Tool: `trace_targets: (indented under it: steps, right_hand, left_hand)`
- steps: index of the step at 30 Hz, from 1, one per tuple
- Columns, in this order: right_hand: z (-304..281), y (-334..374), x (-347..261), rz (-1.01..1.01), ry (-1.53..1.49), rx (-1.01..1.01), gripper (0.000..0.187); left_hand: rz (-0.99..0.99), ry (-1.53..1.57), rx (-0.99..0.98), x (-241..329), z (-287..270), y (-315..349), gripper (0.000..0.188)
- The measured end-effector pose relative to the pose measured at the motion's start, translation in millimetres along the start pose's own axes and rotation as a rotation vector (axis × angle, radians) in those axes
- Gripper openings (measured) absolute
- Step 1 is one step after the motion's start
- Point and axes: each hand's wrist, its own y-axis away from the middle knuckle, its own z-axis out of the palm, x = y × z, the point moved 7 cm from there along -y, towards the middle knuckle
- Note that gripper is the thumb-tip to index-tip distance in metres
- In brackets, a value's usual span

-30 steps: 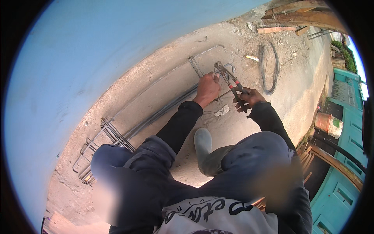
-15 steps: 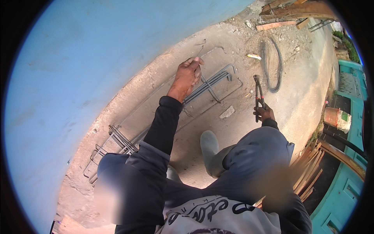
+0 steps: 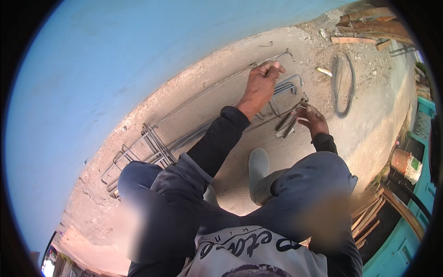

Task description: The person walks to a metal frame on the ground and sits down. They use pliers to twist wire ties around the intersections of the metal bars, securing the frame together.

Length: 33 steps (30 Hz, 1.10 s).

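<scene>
My left hand (image 3: 262, 87) is closed in a pinch above the steel bars on the ground. Fine strands of tie wire (image 3: 260, 115) show below its palm. To its right, my right hand (image 3: 314, 121) has its fingers closed near the head of a pair of pincers (image 3: 288, 123), whose handles slant down to the left. Beneath both hands lies a bundle of bent steel rods (image 3: 286, 87) with hooked ends. Part of the bundle is hidden by my left hand and forearm.
Bent steel stirrups (image 3: 154, 144) lie at the left, beside the blue wall (image 3: 115, 55). A coil of wire (image 3: 344, 87) rests on the ground at the far right. Planks (image 3: 374, 28) lie beyond it, more wood strips (image 3: 369, 214) at the lower right. A bucket (image 3: 401, 160) stands nearby.
My right hand has moved up toward my left hand, and the pincers have turned from upright to slanting. In the picture, my left hand sits further right.
</scene>
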Motion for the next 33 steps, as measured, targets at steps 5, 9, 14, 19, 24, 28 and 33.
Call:
trace_targets:
  steps: [5,9,14,19,24,28,33]
  right_hand:
    - [98,-13,-108,-0.264,0.380,-0.361,0.054]
    - [173,-46,-119,-0.195,0.466,-0.471,0.043]
    - [252,-30,-88,0.080,0.316,-0.515,0.023]
    - [306,-10,-39,0.457,0.434,-0.784,0.019]
    - [367,-6,2,0.525,0.455,-0.710,0.020]
    - [439,0,28,0.379,0.560,-0.789,0.025]
    - [490,-4,73,0.131,0.722,-0.800,0.028]
  left_hand:
    - [-0.317,0.329,0.007,-21,7,14,0.027]
    - [0.201,-0.133,-0.201,-5,-66,-10,0.030]
    - [-0.364,-0.588,-0.404,41,-168,42,0.081]
    - [-0.777,-0.874,-0.198,28,-360,162,0.048]
    - [-0.781,-0.406,0.249,-39,-391,271,0.039]
    - [-0.673,-0.266,0.395,-81,-380,286,0.027]
    - [-0.602,-0.273,0.621,-65,-386,304,0.024]
